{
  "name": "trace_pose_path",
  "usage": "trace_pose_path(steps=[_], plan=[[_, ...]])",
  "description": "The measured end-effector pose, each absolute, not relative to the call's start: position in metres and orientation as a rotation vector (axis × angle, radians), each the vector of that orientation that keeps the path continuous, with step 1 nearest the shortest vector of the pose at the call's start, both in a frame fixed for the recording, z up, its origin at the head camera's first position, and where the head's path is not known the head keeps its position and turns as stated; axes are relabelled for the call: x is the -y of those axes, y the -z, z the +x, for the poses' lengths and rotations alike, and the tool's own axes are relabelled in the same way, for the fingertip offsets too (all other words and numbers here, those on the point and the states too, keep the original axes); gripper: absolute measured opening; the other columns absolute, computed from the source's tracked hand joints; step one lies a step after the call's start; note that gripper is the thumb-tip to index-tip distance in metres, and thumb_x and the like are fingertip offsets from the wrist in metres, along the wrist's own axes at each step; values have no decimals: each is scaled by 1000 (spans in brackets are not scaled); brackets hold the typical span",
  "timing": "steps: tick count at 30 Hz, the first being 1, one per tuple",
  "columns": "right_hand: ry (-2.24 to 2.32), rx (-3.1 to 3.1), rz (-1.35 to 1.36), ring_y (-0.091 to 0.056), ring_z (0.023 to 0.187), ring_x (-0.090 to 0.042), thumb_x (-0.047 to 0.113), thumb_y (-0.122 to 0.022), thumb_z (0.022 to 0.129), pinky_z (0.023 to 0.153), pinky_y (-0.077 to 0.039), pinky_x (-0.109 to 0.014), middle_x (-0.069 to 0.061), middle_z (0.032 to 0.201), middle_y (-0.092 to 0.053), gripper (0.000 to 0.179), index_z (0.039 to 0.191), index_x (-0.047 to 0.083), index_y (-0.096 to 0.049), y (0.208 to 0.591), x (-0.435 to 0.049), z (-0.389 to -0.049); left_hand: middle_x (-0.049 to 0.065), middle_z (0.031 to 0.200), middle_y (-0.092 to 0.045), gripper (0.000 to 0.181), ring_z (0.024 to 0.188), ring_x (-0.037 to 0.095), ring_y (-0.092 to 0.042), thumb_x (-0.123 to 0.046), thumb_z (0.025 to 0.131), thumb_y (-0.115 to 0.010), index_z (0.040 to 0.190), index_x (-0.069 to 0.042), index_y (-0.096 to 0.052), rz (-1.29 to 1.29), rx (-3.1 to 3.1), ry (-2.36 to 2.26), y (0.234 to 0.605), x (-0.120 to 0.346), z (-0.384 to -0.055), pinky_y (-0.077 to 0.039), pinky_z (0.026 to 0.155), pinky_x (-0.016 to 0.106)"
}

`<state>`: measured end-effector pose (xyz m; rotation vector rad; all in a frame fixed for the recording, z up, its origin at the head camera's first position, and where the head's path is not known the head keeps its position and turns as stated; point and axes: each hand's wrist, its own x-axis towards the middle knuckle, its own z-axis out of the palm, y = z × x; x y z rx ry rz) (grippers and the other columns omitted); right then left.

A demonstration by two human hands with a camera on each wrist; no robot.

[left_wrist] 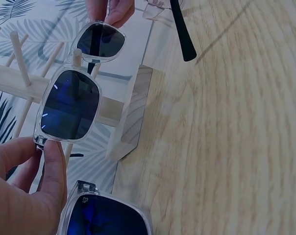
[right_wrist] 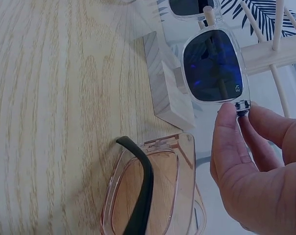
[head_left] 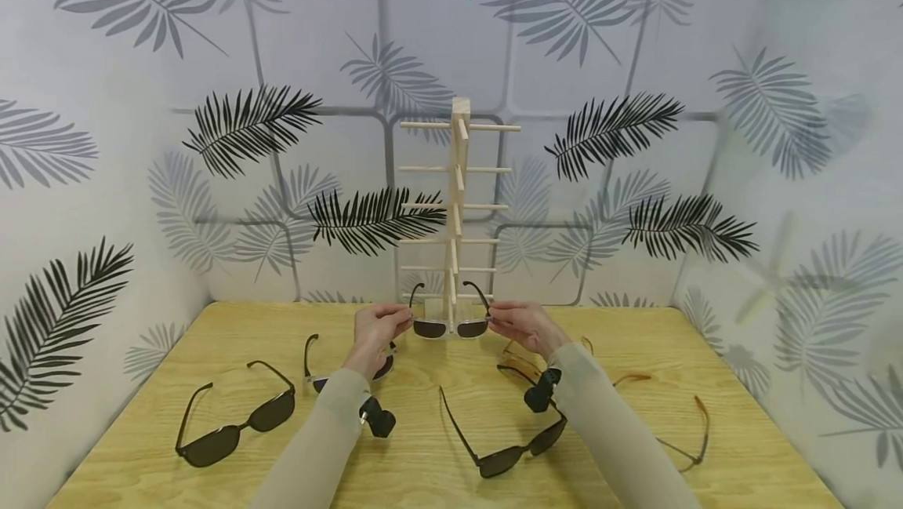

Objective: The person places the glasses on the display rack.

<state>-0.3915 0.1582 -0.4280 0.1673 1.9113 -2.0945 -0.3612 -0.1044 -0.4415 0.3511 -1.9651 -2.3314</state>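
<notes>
1. Clear plastic rims the dark-lensed sunglasses point(head_left: 471, 329) at the lower centre of the head view, lenses toward the camera, arms spread in front of the wooden rack point(head_left: 457, 203).
2. The left hand point(head_left: 376, 332) pinches one outer corner by the hinge between thumb and fingers; the right hand point(head_left: 527, 327) pinches the opposite corner likewise.
3. A peg point(left_wrist: 77, 58) shows its end at the nose bridge; whether the bridge bears on it, I cannot tell.
4. Probably light, stiff in the rim and slightly slick; the lenses would likely smudge or scratch, and the hinges could strain if forced.
5. Those outer corners look the best hold, gripped evenly, skin off the lenses.
6. Another clear-framed pair point(left_wrist: 109, 215) lies on the table point(head_left: 409, 446), bottom of the left wrist view; peach-tinted glasses point(right_wrist: 165, 186) sit lower centre in the right wrist view.
</notes>
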Motion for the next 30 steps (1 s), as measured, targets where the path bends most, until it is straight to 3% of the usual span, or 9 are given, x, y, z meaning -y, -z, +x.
trace_pose_path(steps=[7,17,21,25,28,30], plan=[[2103,-1892,184,-68,83,-12,1,-55,99,86,-58,-25,-15,115,-63,40,138,-6,-50,431,-158,-394,16,111,-68,27,102,26,-70,-5,93,-67,118,5,-67,357,1956,2341,443,105,-361,-50,102,47],[2080,-1904,149,-69,85,-13,3,-55,99,84,-58,-25,-13,109,-66,42,139,-7,-48,427,-161,-391,17,111,-68,23,100,27,-70,-4,93,-66,114,5,-69,342,1959,2308,442,103,-361,-51,101,46],[2060,-1916,96,-68,102,-22,3,-55,99,86,-58,-25,-24,127,-59,46,142,-9,-43,423,-165,-388,14,105,-68,20,101,31,-69,-8,94,-66,110,2,-70,348,2003,2218,442,104,-357,-52,99,47],[2034,-1936,52,-56,125,-33,2,-53,100,87,-57,-24,-29,142,-46,45,143,-9,-42,418,-173,-386,10,95,-66,17,94,34,-68,-10,94,-67,105,1,-71,332,2009,2138,439,105,-353,-56,93,47],[2010,-1936,14,-62,116,-30,1,-51,101,87,-57,-25,-30,143,-44,45,143,-10,-41,416,-178,-382,10,90,-66,14,80,25,-68,-11,92,-69,101,-1,-72,317,2005,2125,436,105,-351,-59,84,43],[2003,-1922,-11,-67,102,-22,0,-52,100,86,-58,-25,-29,136,-52,45,143,-11,-40,415,-181,-380,11,89,-67,14,72,18,-66,-11,92,-70,100,0,-73,292,2014,2126,433,103,-348,-60,76,37]])
